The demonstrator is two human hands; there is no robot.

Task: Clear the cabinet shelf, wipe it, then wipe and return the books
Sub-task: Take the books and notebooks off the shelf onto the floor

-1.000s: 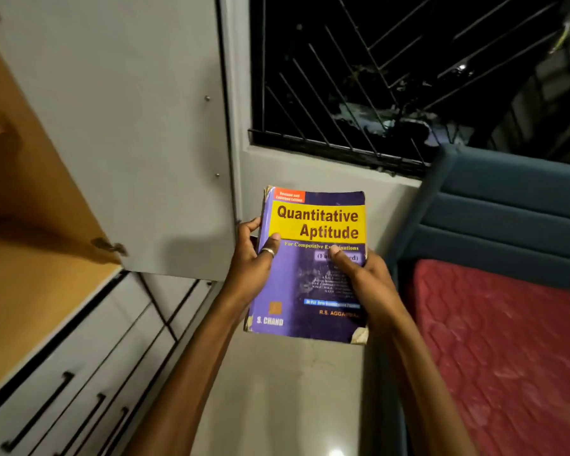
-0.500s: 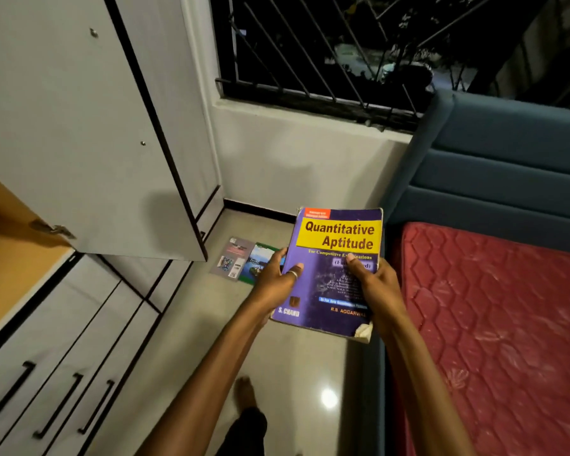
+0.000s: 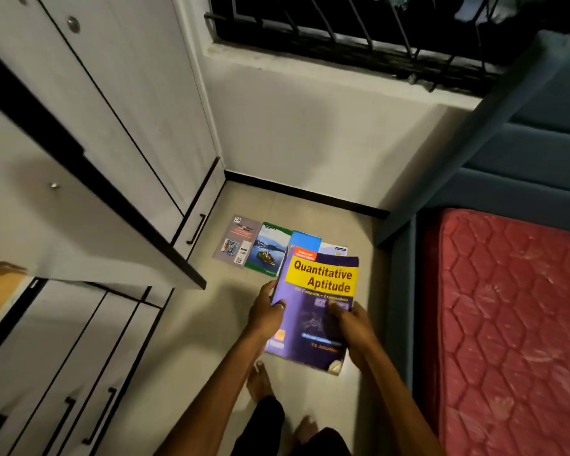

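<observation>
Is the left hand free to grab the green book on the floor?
Probably not yet: the left hand grips the purple book together with the right hand. Nothing covers the green book.

Row of books (image 3: pixel 264 251) on floor (image 3: pixel 195 324) between cabinet (image 3: pixel 129 126) (left) and bed (image 3: pixel 507 324).

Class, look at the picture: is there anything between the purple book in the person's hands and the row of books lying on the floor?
Nothing visible. The left hand and right hand hold the purple book over bare floor, just short of the row of books.
</observation>
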